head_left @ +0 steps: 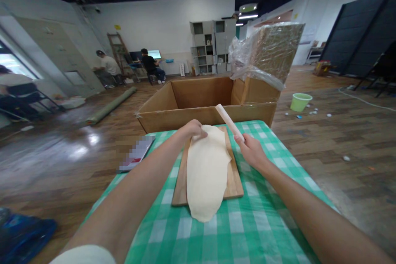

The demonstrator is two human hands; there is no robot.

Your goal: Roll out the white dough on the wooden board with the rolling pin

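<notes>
A long, flat sheet of dough (208,173) lies over a wooden board (235,183), its near end hanging past the board's front edge. At the far left corner of the dough, my left hand (195,128) has its fingers closed on the sheet's edge. My right hand (251,148) grips one end of a pale rolling pin (228,119), held up tilted to the right of the board. The pin's far end points up and left, apart from the dough.
A green checked cloth (244,231) covers the table. At its left edge lies a flat grey packet (137,154), partly blurred. Beyond the table stands a large open cardboard box (201,113). A green bucket (300,102) is on the floor at right. People sit farther back.
</notes>
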